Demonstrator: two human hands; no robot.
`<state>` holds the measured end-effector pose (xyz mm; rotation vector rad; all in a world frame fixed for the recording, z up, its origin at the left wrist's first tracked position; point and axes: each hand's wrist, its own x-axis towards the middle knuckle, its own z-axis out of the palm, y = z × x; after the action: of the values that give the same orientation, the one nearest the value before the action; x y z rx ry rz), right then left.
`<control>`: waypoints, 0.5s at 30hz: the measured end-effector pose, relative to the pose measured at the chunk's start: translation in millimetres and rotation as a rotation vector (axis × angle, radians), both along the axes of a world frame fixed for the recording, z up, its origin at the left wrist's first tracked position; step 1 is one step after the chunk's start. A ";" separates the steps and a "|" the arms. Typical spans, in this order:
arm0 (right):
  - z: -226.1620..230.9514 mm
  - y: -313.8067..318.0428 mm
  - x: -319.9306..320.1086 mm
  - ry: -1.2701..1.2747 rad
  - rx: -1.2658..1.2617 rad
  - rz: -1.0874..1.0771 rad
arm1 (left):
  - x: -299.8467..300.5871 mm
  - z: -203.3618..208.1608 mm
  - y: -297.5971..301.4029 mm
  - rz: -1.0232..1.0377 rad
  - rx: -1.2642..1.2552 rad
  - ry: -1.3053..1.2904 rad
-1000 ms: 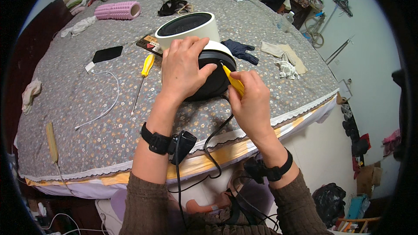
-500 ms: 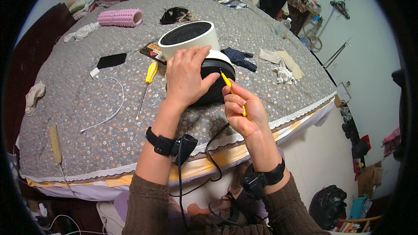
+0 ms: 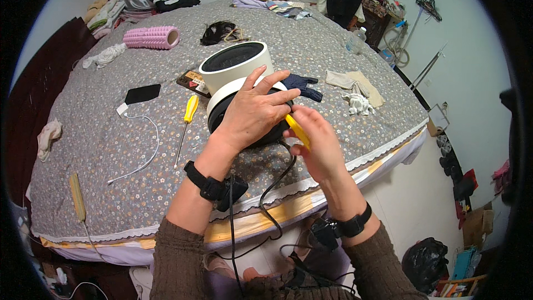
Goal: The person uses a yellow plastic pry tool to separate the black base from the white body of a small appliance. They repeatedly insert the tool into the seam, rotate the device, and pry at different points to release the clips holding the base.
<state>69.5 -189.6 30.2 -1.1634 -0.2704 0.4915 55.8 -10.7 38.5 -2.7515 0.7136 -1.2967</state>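
A white appliance (image 3: 239, 73) with a round black mesh face lies on the bed, its black round base (image 3: 219, 112) with a white rim turned toward me. My left hand (image 3: 252, 112) lies over this base with fingers stretched and spread, its fingertips close to the screwdriver. A small yellow-handled screwdriver (image 3: 298, 131) is between the thumb and fingers of my right hand (image 3: 319, 141). Its tip, at the base's right side, is hidden behind my left hand. Left of the appliance lies a longer yellow-handled screwdriver (image 3: 190, 110). A black cord (image 3: 288, 161) runs beneath the base.
On the flowered bedspread (image 3: 127, 189) lie a dark phone (image 3: 142, 94), a white charger cable (image 3: 155, 133), a pink foam roller (image 3: 150, 38) and a brown box (image 3: 194, 82). Dark blue cloth (image 3: 304, 86) and pale socks (image 3: 358, 86) are to the right. Black straps circle both my wrists.
My left hand has shifted right across the base, its fingers now near the screwdriver tip. My right hand has loosened and turned around the handle. The appliance's base has tilted slightly.
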 end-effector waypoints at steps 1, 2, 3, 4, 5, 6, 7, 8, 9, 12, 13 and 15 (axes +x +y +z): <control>0.4 -4.6 -4.9 -0.417 -0.298 -0.104 | 0.2 0.4 0.2 -0.006 0.000 0.004; 1.2 -11.2 -8.6 -0.861 -0.567 -0.177 | 0.0 0.9 0.9 -0.015 -0.001 0.008; 1.6 -16.3 -10.9 -1.305 -0.827 -0.251 | -0.4 1.5 2.0 -0.020 -0.002 0.029; 1.4 -19.2 -12.3 -1.467 -0.917 -0.314 | -1.2 1.5 2.3 -0.030 -0.013 0.037; 1.5 -20.8 -11.1 -1.515 -0.965 -0.295 | -1.9 1.7 3.2 -0.022 -0.008 0.066; 2.9 -22.5 -7.0 -1.575 -1.000 -0.282 | -1.6 2.3 4.9 -0.020 -0.011 0.078; 4.1 -23.2 -2.8 -1.609 -1.066 -0.253 | -1.2 2.7 6.7 -0.027 -0.014 0.080; 5.4 -25.7 -0.7 -1.701 -1.069 -0.274 | -1.3 5.1 14.0 0.036 0.024 0.046; 6.7 -26.7 1.6 -1.717 -1.071 -0.254 | -2.0 5.9 19.5 0.092 -0.083 0.031; 10.0 -25.6 4.2 -1.728 -1.094 -0.199 | -5.4 6.0 37.9 0.200 -0.362 0.118; 10.7 -24.4 3.8 -1.725 -1.100 -0.185 | -5.9 3.8 40.3 0.183 -0.392 0.162; 11.8 -21.5 2.8 -1.739 -1.100 -0.179 | -5.6 -1.3 41.2 0.220 -0.465 0.302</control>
<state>72.2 -211.1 42.1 -2.4357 -1.4800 -0.8231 50.2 30.5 37.3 -3.3196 0.1036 -1.1307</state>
